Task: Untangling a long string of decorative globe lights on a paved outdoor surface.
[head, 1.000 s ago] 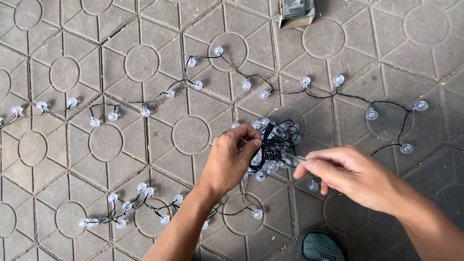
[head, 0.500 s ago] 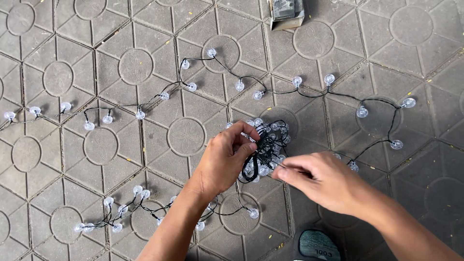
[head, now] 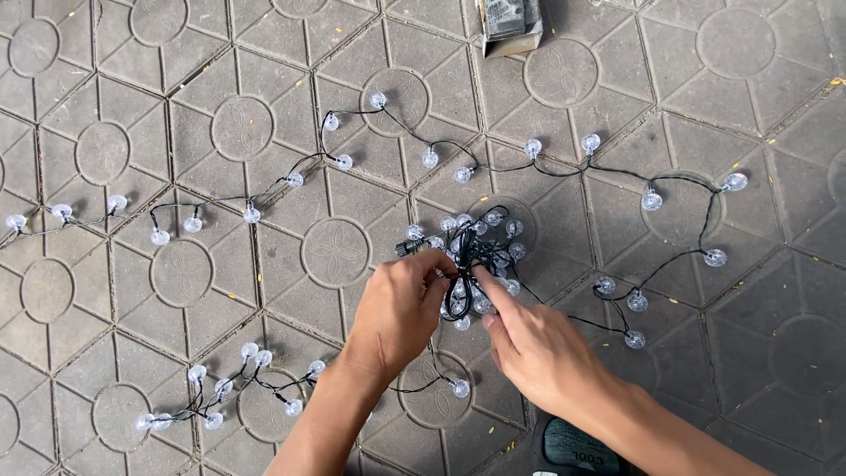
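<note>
Black-wired string of clear globe lights (head: 480, 251) bunches mid-frame on grey patterned paving (head: 749, 106); left hand (head: 401, 308) and right hand (head: 538, 353) pinch it. Cardboard box (head: 511, 22) cut off at top.

Outdoor paved ground, likely a yard or walkway: patterned grey paving tiles (head: 220, 132) are covering everything, dry leaf bits (head: 204, 78) lying in joints, sunlight falling across.
</note>
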